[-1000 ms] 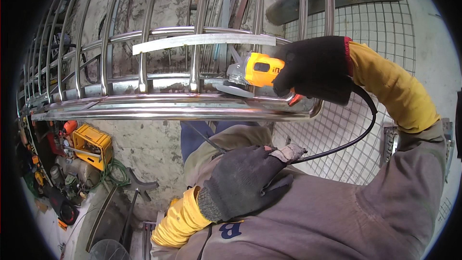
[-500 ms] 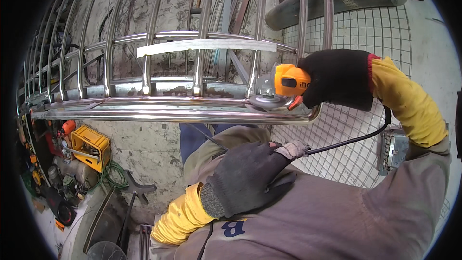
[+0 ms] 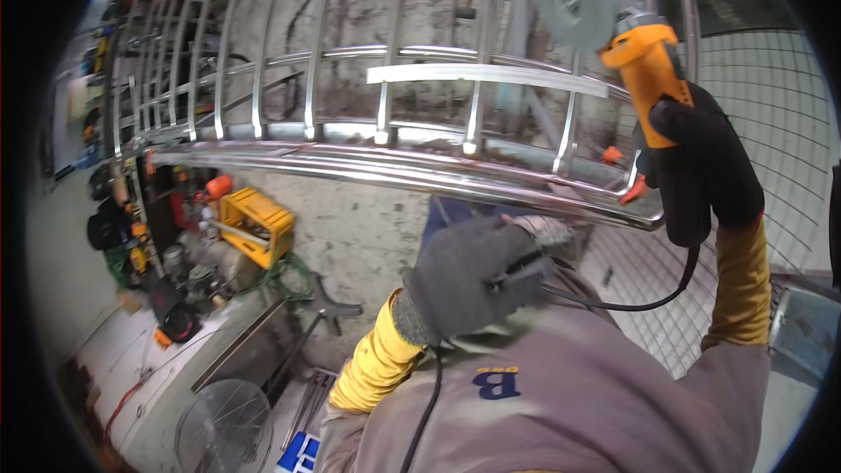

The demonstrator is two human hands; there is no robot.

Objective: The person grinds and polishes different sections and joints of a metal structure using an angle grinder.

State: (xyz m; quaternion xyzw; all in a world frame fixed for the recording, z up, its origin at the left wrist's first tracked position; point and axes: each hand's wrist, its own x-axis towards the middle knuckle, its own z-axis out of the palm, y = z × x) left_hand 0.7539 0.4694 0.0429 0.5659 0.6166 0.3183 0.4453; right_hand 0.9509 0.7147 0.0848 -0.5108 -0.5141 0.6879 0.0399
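Orange-and-black corded angle grinder point(image 3: 653, 79) is sitting at two o'clock, its round grey disc point(image 3: 576, 4) pointing toward one, while the black-gloved right hand point(image 3: 723, 158), near three, is clasping its body with fingers wrapped around. Near the centre, toward five o'clock, the grey-gloved left hand point(image 3: 473, 276) is bending its fingers beside the black cable point(image 3: 622, 305); what they are pinching, I cannot tell. Shiny steel-tube railing point(image 3: 368, 172) is stretching from ten o'clock to three, a pale flat strip point(image 3: 491, 75) crossing its bars.
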